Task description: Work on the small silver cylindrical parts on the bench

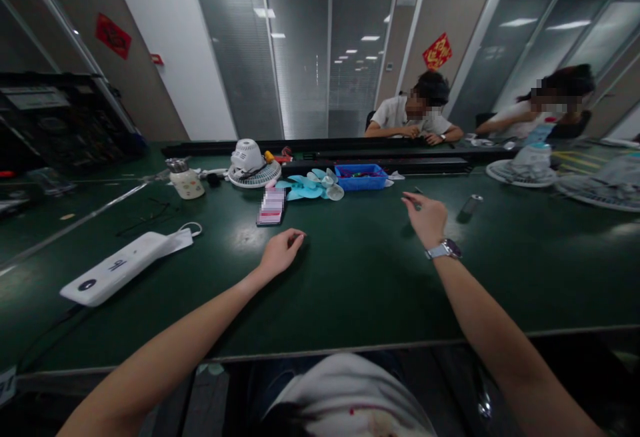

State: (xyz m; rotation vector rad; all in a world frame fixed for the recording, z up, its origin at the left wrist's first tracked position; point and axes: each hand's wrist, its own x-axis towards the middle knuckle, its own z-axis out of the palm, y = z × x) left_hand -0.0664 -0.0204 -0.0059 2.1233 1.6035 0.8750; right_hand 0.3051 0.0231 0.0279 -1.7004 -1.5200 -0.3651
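Observation:
My left hand (281,250) rests on the green table (350,290), its fingers curled together; whether anything small is between them cannot be made out. To the right, my right hand (426,216) is over the table with thumb and forefinger apart and nothing visible between them. A watch (445,249) is on that wrist. Near my left hand lies a phone (271,206) with a lit screen. Light-blue fan blades (306,186) lie behind it, beside a blue tray (361,177) of small parts. A small metallic cylinder (472,204) stands to the right of my right hand.
A white elongated device (120,268) with a cable lies at the left, near a cream bottle (185,179). A fan part (254,172) stands at the back, with more fan parts (525,169) at the right. Two people sit across the table behind dark bars (390,164).

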